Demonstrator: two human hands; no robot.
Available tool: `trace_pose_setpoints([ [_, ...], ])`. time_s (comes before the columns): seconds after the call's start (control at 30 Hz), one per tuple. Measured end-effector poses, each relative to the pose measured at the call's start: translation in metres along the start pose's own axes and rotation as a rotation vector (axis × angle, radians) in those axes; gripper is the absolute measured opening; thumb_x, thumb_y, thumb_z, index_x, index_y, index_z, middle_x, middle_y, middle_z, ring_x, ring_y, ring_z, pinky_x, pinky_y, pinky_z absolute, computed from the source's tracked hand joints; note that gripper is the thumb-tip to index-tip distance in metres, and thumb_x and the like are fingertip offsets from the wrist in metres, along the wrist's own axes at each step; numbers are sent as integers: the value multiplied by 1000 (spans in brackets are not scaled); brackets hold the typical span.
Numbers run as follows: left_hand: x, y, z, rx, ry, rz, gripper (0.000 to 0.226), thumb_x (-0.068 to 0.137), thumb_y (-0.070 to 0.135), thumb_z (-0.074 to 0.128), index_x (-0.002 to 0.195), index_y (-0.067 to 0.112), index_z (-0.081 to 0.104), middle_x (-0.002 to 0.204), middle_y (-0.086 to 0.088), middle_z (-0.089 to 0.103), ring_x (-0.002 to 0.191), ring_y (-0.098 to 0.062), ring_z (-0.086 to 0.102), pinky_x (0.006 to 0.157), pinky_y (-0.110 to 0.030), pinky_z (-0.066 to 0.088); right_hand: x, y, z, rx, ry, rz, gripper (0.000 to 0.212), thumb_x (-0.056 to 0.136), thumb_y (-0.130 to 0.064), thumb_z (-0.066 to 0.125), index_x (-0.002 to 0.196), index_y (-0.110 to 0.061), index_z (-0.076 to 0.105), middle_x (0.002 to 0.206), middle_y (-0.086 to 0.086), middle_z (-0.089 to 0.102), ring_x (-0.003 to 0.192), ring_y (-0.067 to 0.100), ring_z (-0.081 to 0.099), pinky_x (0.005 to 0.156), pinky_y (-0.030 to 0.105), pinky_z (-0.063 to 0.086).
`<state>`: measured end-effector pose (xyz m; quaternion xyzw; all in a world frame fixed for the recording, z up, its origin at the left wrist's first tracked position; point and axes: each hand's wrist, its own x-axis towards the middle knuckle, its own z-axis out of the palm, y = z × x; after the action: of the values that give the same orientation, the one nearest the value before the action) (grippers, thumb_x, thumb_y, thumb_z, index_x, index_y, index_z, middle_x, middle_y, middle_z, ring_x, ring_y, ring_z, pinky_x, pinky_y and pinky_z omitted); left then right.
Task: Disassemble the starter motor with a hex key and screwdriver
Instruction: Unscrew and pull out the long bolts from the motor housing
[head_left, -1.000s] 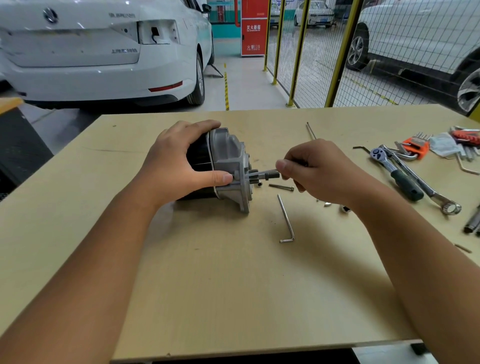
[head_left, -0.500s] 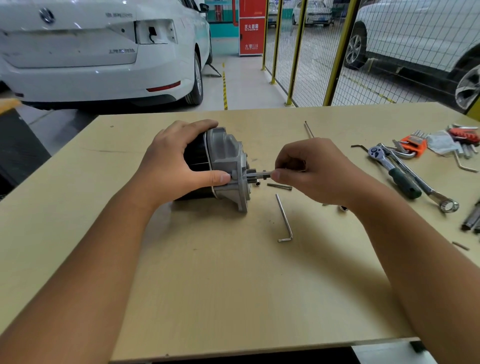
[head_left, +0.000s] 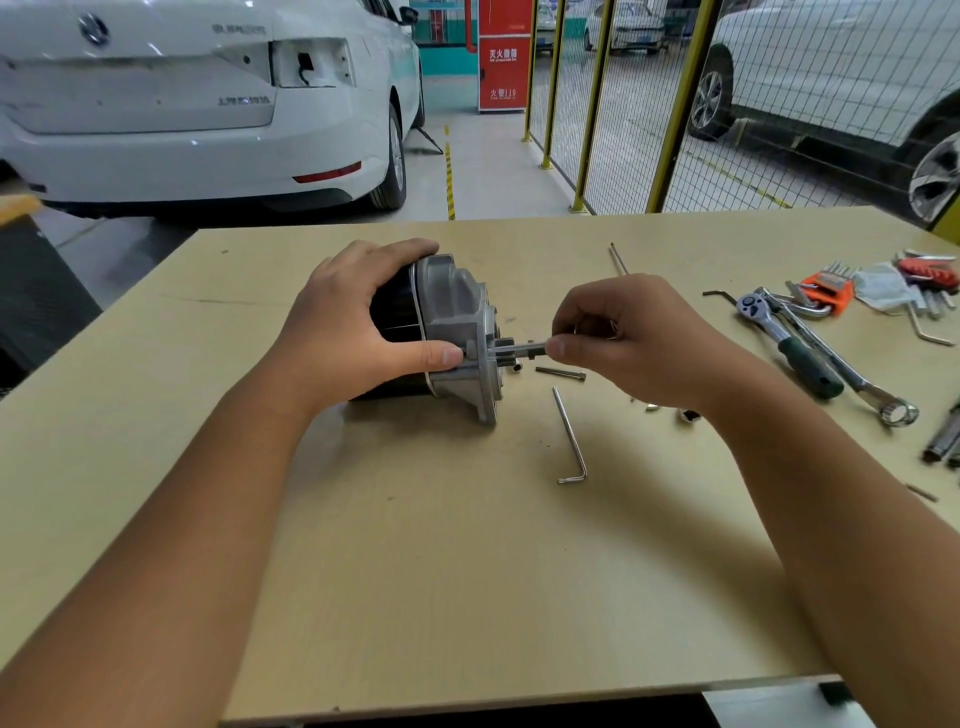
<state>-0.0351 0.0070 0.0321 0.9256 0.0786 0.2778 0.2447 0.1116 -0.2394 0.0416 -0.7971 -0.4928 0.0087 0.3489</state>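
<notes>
The starter motor (head_left: 452, 322) lies on its side on the wooden table (head_left: 467, 571), black body to the left and grey cast end housing to the right. My left hand (head_left: 353, 327) grips the black body, thumb pressed against the housing's flange. My right hand (head_left: 628, 343) pinches a small metal tool or bolt (head_left: 530, 345) that sticks out of the housing face. What the fingers hide of it I cannot tell. A loose long bolt (head_left: 560, 372) and a silver hex key (head_left: 570, 441) lie on the table just right of the motor.
To the right lie a green-handled ratchet (head_left: 789, 338), a combination wrench (head_left: 852, 384), an orange hex key set (head_left: 828, 291), a red-handled tool (head_left: 930, 273) and small sockets (head_left: 688, 414). A thin rod (head_left: 618, 258) lies behind my right hand. White cars and a yellow mesh fence stand beyond the table.
My right hand has shifted slightly left toward the housing, still pinching the small tool. The motor and my left hand stay in place.
</notes>
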Motion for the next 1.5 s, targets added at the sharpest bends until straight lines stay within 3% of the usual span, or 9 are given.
trace_pose_setpoints([
  [0.23, 0, 0, 0, -2, 7, -2, 98, 54, 76, 75, 144, 46, 52, 124, 11, 57, 119, -19, 55, 105, -47, 48, 1, 0, 3, 17, 18, 10, 11, 94, -27, 69, 84, -22, 71, 66, -4, 63, 58, 6, 52, 53, 19, 40],
  [0.33, 0, 0, 1, 0, 5, -1, 98, 54, 76, 75, 145, 47, 51, 124, 11, 57, 120, -19, 54, 105, -48, 48, 1, 0, 5, 11, 28, 22, 14, 97, -28, 65, 85, -24, 70, 64, -8, 62, 58, 3, 54, 51, 14, 38],
  [0.63, 0, -2, 2, 4, 11, 2, 98, 54, 77, 76, 145, 48, 50, 124, 11, 57, 120, -19, 54, 104, -47, 48, 1, -4, 7, -49, 7, 45, 27, 101, -32, 57, 88, -14, 73, 67, -1, 63, 59, 1, 51, 50, 15, 33],
  [0.97, 1, -4, 3, 17, 25, 10, 98, 54, 77, 75, 144, 46, 51, 122, 12, 56, 118, -20, 54, 103, -44, 47, 0, -2, 4, -5, 42, -23, 10, 88, -23, 77, 83, -15, 76, 63, -12, 65, 58, 2, 57, 53, 11, 39],
  [1.13, -1, -3, 5, 70, 42, 9, 100, 55, 79, 70, 147, 45, 50, 124, 14, 53, 118, -16, 40, 96, -32, 36, 0, -2, 7, -65, 107, -27, 8, 84, -27, 81, 81, -20, 78, 67, -10, 68, 64, 7, 61, 60, 26, 48],
  [1.4, -4, 5, 2, 114, 55, -11, 101, 55, 82, 66, 147, 42, 52, 133, 6, 57, 132, -24, 40, 107, -55, 42, 1, -3, 10, -65, 63, 2, 5, 91, -25, 74, 86, -23, 76, 66, -6, 64, 61, 10, 54, 61, 28, 45],
  [1.5, -3, 6, 3, 120, 64, 5, 101, 56, 82, 67, 146, 39, 53, 135, 6, 57, 132, -24, 40, 108, -56, 41, 1, -3, 9, -50, 55, 2, 6, 91, -24, 73, 87, -22, 76, 63, -8, 62, 58, 6, 52, 56, 21, 41],
])
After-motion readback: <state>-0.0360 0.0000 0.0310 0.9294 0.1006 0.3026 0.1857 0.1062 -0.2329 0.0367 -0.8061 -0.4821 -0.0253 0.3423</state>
